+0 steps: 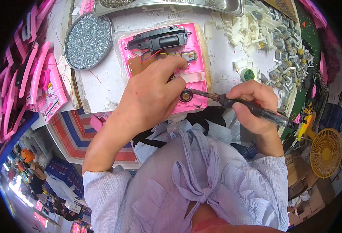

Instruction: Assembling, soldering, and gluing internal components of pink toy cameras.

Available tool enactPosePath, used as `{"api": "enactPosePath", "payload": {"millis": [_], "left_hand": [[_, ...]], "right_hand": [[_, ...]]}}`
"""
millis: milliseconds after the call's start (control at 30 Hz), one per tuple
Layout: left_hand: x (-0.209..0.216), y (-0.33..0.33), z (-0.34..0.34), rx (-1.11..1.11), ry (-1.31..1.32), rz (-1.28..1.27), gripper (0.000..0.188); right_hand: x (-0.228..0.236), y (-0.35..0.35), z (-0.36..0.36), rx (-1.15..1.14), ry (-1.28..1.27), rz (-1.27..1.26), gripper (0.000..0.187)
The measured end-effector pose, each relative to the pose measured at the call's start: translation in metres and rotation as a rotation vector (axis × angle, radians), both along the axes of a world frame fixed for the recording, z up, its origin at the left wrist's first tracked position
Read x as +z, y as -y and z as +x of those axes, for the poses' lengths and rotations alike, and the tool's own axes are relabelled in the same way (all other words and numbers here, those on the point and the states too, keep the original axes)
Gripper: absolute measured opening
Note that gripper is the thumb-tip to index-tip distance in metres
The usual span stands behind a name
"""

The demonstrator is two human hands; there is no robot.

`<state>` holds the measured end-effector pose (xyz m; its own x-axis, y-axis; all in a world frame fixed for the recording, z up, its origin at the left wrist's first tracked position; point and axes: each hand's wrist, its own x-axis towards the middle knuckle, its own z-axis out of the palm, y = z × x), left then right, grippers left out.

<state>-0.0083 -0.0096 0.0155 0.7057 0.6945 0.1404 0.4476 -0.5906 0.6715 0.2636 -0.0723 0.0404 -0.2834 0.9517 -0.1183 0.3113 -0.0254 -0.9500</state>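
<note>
A pink plastic housing [201, 35] lies on a clear wrapped pad on the table in front of me. It holds a black plastic mechanism [167, 40], a brown board [137, 65], thin coloured wires and a small round black part [186, 95]. My left hand [152, 87] rests over the housing with curled fingers, and what they grip, if anything, is hidden. In my right hand [255, 104] is a dark-handled soldering iron [237, 105]. Its metal tip points left and reaches the edge of the round part.
A round tray of small metal screws [88, 42] stands at the left, beside pink plastic pieces [31, 70]. White plastic parts [243, 29] and small grey motors [285, 50] are heaped at the right, near a small green round item [247, 74]. A metal tray [171, 7] lies at the far edge.
</note>
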Motion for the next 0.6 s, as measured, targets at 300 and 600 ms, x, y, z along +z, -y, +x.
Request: {"api": "enactPosePath", "payload": {"millis": [300,600], "left_hand": [[-0.001,-0.001,0.001,-0.010,0.017,0.017,0.022],[0.003,-0.002,-0.004,-0.017,-0.011,-0.003,0.020]], "right_hand": [[0.007,0.001,-0.001,-0.015,-0.015,-0.043,0.029],[0.004,0.045,0.062,-0.361,-0.134,0.200,0.031]]}}
